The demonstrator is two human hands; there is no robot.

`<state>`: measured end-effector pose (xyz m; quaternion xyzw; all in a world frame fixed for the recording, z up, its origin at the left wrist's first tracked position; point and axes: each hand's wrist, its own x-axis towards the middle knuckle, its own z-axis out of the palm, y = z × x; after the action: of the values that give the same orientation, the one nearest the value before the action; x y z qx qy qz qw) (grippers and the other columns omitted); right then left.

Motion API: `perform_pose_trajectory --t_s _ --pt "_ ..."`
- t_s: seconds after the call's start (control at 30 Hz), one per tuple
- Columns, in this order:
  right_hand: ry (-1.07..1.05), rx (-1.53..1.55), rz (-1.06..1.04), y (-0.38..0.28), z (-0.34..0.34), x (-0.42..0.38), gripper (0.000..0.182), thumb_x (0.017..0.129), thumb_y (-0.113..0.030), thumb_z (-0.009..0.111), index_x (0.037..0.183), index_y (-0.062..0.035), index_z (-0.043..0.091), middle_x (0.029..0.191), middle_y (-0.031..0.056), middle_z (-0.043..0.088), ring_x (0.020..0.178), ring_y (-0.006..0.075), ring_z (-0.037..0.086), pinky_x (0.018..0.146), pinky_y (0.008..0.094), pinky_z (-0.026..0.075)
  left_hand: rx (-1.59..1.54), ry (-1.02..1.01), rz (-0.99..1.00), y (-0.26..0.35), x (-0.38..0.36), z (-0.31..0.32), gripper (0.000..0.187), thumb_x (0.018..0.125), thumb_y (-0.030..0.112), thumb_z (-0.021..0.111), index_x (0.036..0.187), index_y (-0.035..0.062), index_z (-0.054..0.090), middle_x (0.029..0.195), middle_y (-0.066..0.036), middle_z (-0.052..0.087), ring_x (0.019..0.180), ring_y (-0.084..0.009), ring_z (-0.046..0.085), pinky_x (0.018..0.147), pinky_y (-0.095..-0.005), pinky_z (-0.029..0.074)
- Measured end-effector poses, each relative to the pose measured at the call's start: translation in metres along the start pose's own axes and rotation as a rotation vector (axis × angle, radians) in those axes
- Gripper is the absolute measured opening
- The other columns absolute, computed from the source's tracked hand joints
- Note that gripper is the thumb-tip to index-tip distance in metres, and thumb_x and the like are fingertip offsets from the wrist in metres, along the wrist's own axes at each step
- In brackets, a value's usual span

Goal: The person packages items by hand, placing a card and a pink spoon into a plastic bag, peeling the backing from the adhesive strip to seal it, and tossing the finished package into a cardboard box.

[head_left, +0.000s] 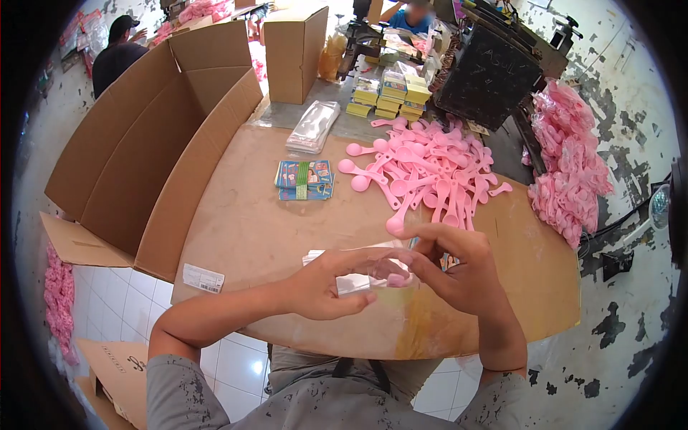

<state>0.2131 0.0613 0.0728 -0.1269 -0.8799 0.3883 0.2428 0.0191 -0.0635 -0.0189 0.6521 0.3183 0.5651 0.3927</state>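
A thin clear plastic bag is stretched between my hands above the near part of the cardboard-topped table. My left hand has its fingers curled at the bag, and its thumb stands apart below. A small pink bit shows near the fingertips; I cannot make out what it is. With bent fingers and thumb, my right hand pinches the bag's right side. Under my hands lie more clear bags, partly hidden. Printed cards show in part beneath the right hand. Beyond them lies a heap of pink measuring spoons.
A banded bundle of blue cards and a stack of clear bags lie farther back. A large open carton stands left. Card stacks, a black box and bagged pink items border the table. Two people are beyond.
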Motion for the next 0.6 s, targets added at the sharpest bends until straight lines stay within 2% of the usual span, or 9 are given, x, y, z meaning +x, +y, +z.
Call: perform_pose_trajectory --t_s 0.07,0.1,0.17,0.27,0.3,0.4,0.5,0.57,0.6 --pt "0.031 0.063 0.06 0.006 0.005 -0.001 0.02 0.093 -0.003 0.076 0.112 0.0008 0.071 0.084 0.0059 0.072 0.064 0.0051 0.063 0.056 0.024 0.05 0.018 0.048 -0.134 0.008 0.0 0.005 0.055 0.098 0.003 0.065 0.151 0.003 0.049 0.129 -0.015 0.071 0.117 -0.0238 0.071 0.1 -0.0372 0.056" --pt "0.016 0.051 0.064 0.007 0.007 -0.001 0.02 0.092 -0.003 0.076 0.112 0.0003 0.071 0.086 0.0064 0.072 0.066 0.0072 0.064 0.056 0.0252 0.05 0.027 0.071 -0.201 0.009 -0.001 0.006 0.055 0.099 0.004 0.066 0.151 0.0031 0.049 0.126 -0.015 0.072 0.114 -0.0227 0.072 0.097 -0.036 0.057" --pt "-0.011 0.026 0.072 0.009 0.011 0.0 0.021 0.091 -0.003 0.077 0.111 -0.0006 0.07 0.09 0.0073 0.071 0.071 0.0112 0.067 0.057 0.0278 0.05 0.011 0.079 -0.2 -0.002 -0.004 0.002 0.05 0.101 0.003 0.064 0.149 0.0006 0.049 0.119 -0.015 0.074 0.11 -0.0216 0.074 0.094 -0.0342 0.059" --pt "0.198 -0.414 -0.378 0.021 0.018 0.008 0.026 0.084 -0.003 0.079 0.109 -0.0047 0.071 0.099 0.0084 0.068 0.086 0.0196 0.068 0.07 0.0334 0.051 -0.028 0.16 -0.261 0.0 -0.004 0.004 0.044 0.102 0.002 0.063 0.145 -0.0012 0.051 0.107 -0.013 0.077 0.101 -0.0197 0.076 0.089 -0.0323 0.06" --pt "0.181 -0.489 -0.423 0.019 0.02 0.008 0.026 0.082 -0.005 0.079 0.108 -0.0053 0.071 0.102 0.0084 0.067 0.091 0.0218 0.067 0.075 0.0352 0.05 -0.045 0.199 -0.292 0.002 -0.003 0.006 0.043 0.102 0.002 0.063 0.143 -0.0014 0.053 0.102 -0.012 0.078 0.098 -0.019 0.076 0.087 -0.0317 0.061" --pt "0.138 -0.7 -0.532 0.017 0.029 0.008 0.027 0.077 -0.011 0.078 0.103 -0.006 0.069 0.107 0.0081 0.066 0.103 0.0259 0.065 0.086 0.039 0.048 0.189 0.202 -0.28 -0.004 -0.009 0.005 0.047 0.098 0.01 0.07 0.143 0.0003 0.057 0.093 -0.011 0.08 0.075 -0.0132 0.075 0.067 -0.027 0.058" --pt "0.122 -0.875 -0.577 0.023 0.041 0.006 0.026 0.076 -0.015 0.076 0.098 -0.0048 0.067 0.107 0.0074 0.065 0.104 0.0252 0.065 0.089 0.0394 0.047 0.332 0.195 -0.259 -0.001 -0.009 0.007 0.045 0.097 0.009 0.071 0.139 -0.0008 0.059 0.086 -0.011 0.079 0.062 -0.0129 0.07 0.059 -0.0279 0.055" --pt "0.121 -0.978 -0.593 0.028 0.047 0.005 0.023 0.077 -0.016 0.075 0.093 -0.0045 0.065 0.104 0.007 0.064 0.101 0.0251 0.064 0.088 0.0394 0.047 0.395 0.145 -0.246 -0.002 -0.009 0.008 0.045 0.097 0.009 0.071 0.14 -0.0006 0.059 0.086 -0.012 0.078 0.063 -0.0141 0.071 0.059 -0.0281 0.055" --pt "0.143 -0.92 -0.52 0.028 0.046 0.006 0.02 0.077 -0.014 0.074 0.092 -0.0047 0.065 0.102 0.0074 0.063 0.099 0.025 0.064 0.087 0.0394 0.047 0.426 0.118 -0.24 -0.002 -0.008 0.008 0.046 0.097 0.009 0.071 0.14 -0.0004 0.059 0.086 -0.012 0.078 0.063 -0.0147 0.071 0.06 -0.0282 0.055"
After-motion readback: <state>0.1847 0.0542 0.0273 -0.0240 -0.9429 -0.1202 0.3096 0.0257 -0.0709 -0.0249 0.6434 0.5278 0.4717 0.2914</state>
